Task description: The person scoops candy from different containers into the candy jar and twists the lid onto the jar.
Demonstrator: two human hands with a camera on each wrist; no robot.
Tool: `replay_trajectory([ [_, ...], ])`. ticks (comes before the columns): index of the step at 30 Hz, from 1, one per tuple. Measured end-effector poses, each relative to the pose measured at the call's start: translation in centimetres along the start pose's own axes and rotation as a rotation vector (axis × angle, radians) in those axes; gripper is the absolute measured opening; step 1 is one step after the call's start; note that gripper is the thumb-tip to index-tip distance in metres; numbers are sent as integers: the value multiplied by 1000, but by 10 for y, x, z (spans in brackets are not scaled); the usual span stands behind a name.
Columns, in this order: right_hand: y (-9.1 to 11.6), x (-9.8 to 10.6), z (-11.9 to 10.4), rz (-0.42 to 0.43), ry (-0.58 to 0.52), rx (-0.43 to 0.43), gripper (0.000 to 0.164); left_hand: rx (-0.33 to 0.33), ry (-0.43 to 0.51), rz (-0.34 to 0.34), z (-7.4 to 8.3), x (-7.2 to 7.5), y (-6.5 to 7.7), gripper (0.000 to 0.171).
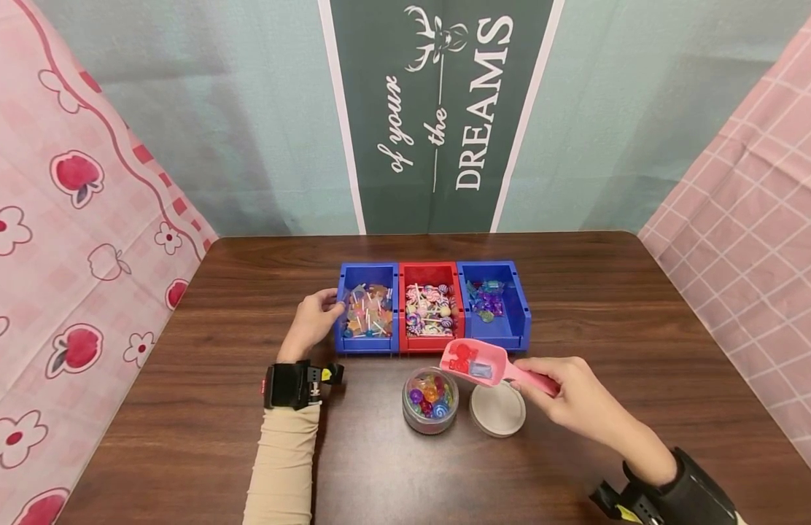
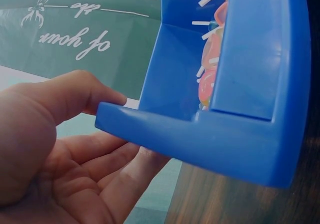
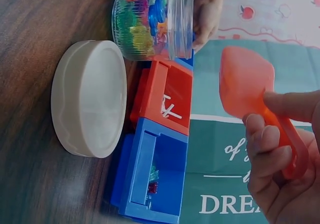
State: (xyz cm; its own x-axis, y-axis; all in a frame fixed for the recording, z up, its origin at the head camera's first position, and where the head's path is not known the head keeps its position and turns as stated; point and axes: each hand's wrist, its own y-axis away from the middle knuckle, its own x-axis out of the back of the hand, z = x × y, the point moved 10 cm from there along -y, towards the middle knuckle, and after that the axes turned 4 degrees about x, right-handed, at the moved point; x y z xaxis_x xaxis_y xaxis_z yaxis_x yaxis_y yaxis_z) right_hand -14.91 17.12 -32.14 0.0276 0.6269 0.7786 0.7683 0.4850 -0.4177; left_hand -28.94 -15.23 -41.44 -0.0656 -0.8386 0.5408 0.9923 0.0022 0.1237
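My right hand [image 1: 576,397] holds a pink scoop [image 1: 520,377] by its handle, level above the table. In the scoop lie red pieces [image 1: 461,359] and a pale blue piece [image 1: 480,370]. Below it stand an open clear jar [image 1: 429,419] of colourful candy-like beads and a white lid [image 1: 499,408]. At the left end of the bin row, my left hand [image 1: 313,321] grips the side wall of a blue bin [image 2: 245,149], thumb and fingers on either side of the wall. That bin contains small lollipops [image 1: 369,310] and other pastel pieces.
Beside it stand a red bin [image 1: 428,344] of striped lollipops and another blue bin [image 1: 507,332] with blue, purple and green pieces. The brown wooden table [image 1: 261,270] meets a green cloth backdrop [image 1: 248,146], with pink cloths on both sides.
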Motion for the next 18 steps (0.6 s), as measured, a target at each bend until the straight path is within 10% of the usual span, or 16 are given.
replay_trajectory([
  [18,5,-28,-9,-221,-131,91,18,-21,-9,16,2,1,-2,42],
])
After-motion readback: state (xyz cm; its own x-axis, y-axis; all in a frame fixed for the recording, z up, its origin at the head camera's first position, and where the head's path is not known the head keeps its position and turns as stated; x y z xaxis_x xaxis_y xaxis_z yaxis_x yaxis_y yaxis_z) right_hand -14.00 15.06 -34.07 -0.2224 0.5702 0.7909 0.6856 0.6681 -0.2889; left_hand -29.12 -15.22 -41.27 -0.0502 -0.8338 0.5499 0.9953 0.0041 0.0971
